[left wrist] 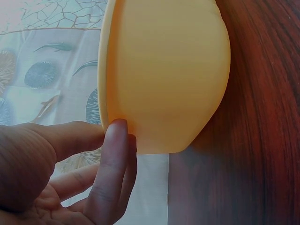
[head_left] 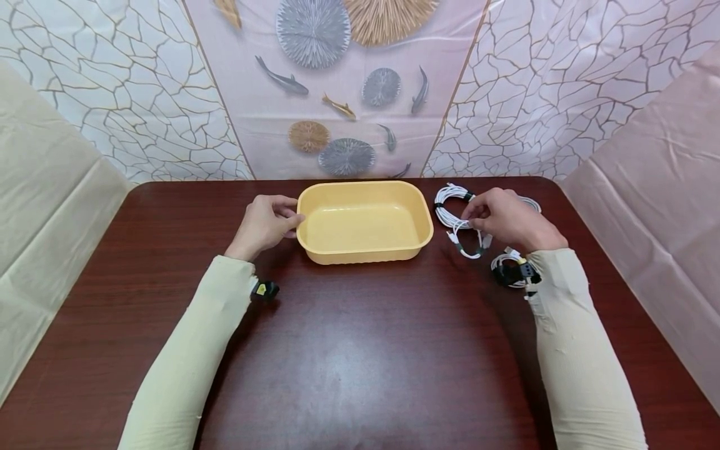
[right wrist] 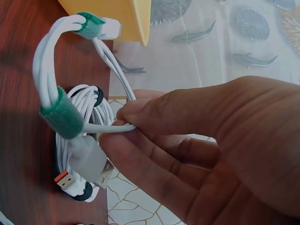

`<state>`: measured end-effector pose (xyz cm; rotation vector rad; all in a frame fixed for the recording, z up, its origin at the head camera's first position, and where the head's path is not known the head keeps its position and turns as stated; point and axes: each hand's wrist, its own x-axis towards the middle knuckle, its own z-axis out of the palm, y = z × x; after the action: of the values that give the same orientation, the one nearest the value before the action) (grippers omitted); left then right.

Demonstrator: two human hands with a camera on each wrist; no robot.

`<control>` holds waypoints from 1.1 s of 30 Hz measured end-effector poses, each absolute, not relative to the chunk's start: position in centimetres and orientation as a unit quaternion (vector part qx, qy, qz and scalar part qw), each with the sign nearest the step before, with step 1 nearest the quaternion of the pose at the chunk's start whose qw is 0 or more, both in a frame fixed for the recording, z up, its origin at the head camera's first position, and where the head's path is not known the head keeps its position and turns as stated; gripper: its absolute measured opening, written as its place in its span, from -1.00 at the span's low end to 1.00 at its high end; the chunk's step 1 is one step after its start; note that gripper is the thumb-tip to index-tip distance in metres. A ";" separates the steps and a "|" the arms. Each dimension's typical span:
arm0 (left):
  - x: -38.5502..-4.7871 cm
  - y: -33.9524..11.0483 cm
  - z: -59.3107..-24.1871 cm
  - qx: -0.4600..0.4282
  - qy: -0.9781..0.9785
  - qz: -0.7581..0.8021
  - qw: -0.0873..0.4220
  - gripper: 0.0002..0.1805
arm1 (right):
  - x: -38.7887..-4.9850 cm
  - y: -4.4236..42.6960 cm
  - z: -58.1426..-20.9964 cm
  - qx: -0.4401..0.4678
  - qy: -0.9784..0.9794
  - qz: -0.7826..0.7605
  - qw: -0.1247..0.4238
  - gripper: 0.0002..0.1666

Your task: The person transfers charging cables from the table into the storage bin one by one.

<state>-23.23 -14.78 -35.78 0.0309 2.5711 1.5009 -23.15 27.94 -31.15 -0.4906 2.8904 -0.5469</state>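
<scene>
Glossy dark red-brown bench (head_left: 349,356), rounded far corners. Behind: pale backdrop (head_left: 416,137), grey-and-gold fish (head_left: 288,81), round bursts (head_left: 313,31), white gold-veined panels (head_left: 129,94) either side. Beige cloth (head_left: 658,169) left and right.

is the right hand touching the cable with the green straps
Touching: the right wrist view shows the right hand pinching the green-strapped cable between thumb and fingers.

A person wears long, pale cream sleeves (head_left: 180,356) ending just behind the grip of left hand (head_left: 263,222) and right hand (head_left: 509,215), with black wrist devices (head_left: 270,290) bearing yellow marks at the cuffs (head_left: 237,267).
</scene>
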 end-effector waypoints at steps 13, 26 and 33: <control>-23.2 -14.8 -35.7 0.009 0.866 0.494 0.083 -0.53 | -23.1 27.6 -30.5 -0.149 0.970 -0.172 0.085 -0.80; -23.2 -14.9 -35.8 0.014 0.864 0.496 0.083 -0.53 | -23.3 27.3 -29.7 -0.158 0.970 -0.163 0.082 -0.75; -23.2 -14.9 -35.9 0.015 0.864 0.497 0.078 -0.55 | -23.4 26.9 -29.4 -0.170 0.969 -0.163 0.076 -0.74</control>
<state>-23.24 -14.87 -35.87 0.0459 2.5882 1.4881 -23.42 26.92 -29.36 -0.5106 2.9044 -0.4891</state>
